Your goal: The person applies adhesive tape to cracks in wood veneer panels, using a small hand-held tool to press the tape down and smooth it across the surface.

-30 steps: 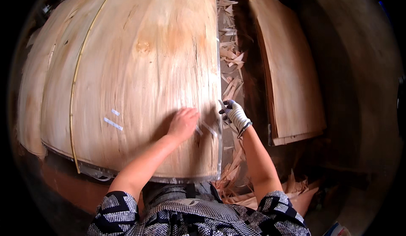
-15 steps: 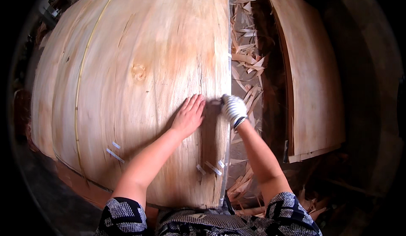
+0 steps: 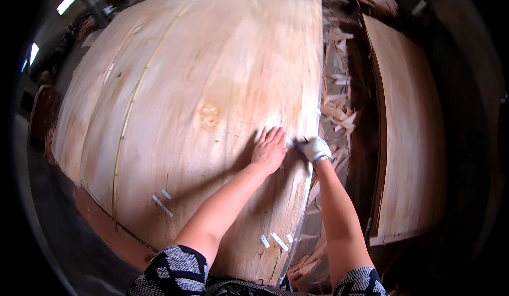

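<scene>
A large sheet of pale wood veneer (image 3: 212,73) lies in front of me, with a round knot in its middle. My left hand (image 3: 270,150), bare, rests flat on the sheet near its right edge, fingers stretched forward and slightly spread. Just right of its fingertips, my right hand (image 3: 317,150), in a white striped glove, is closed around a slim, dark, knife-like tool (image 3: 298,146). The tool's tip points left toward my left hand, low over the veneer; whether it touches is blurred. Short white tape strips (image 3: 279,241) stick to the near right part of the sheet.
More tape strips (image 3: 162,205) sit on the near left part. A thin yellowish strip (image 3: 127,117) runs lengthwise along the sheet's left side. Veneer scraps (image 3: 339,110) litter the floor by the right edge. Another stack of wood sheets (image 3: 411,137) stands farther right.
The view has shifted, so the sheet appears lower and farther right. Both hands remain close together at the right edge; the tool in my right hand now shows more plainly, pointing left.
</scene>
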Available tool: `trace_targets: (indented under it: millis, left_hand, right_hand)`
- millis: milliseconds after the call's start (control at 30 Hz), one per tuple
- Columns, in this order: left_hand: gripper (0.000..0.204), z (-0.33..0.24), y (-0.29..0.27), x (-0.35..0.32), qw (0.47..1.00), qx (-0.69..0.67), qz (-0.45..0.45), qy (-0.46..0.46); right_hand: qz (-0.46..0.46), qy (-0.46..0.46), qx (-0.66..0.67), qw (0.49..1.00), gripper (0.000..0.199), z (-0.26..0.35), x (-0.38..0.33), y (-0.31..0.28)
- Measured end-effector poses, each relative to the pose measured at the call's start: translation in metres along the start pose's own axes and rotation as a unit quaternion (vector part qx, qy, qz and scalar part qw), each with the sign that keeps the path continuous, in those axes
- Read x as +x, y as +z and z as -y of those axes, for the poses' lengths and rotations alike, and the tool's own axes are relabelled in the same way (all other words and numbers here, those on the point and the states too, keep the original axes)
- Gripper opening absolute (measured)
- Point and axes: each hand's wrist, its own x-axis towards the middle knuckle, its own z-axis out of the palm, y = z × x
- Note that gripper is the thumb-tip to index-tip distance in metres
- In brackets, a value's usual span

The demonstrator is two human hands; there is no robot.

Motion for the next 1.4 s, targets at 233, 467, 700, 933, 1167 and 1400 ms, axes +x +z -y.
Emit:
trace_targets:
  millis: [233,467,700,933,1167,1400]
  left_hand:
    - [0.043,0.056,-0.034,-0.124,0.991,-0.093,-0.094,-0.002]
    - [0.049,0.211,-0.054,-0.420,0.878,-0.079,-0.220,-0.418]
    - [0.064,0.270,-0.087,-0.549,0.799,0.062,-0.127,-0.585]
    - [0.023,0.305,-0.094,-0.591,0.831,-0.021,-0.161,-0.531]
    - [0.031,0.184,-0.103,-0.570,0.862,-0.191,-0.274,-0.382]
    - [0.029,0.105,-0.086,-0.590,0.860,-0.263,-0.265,-0.348]
  right_hand:
    - [0.003,-0.051,0.231,0.972,0.027,-0.133,-0.133,0.050]
    - [0.050,0.154,0.506,0.847,0.022,-0.212,-0.395,0.182]
    - [-0.217,0.106,0.243,0.939,0.008,-0.163,-0.429,0.237]
    - [-0.219,0.226,0.056,0.948,0.044,-0.076,-0.438,0.213]
    - [-0.190,0.249,0.004,0.950,0.060,-0.086,-0.420,0.204]
    - [-0.181,0.206,0.045,0.961,0.037,-0.054,-0.426,0.195]
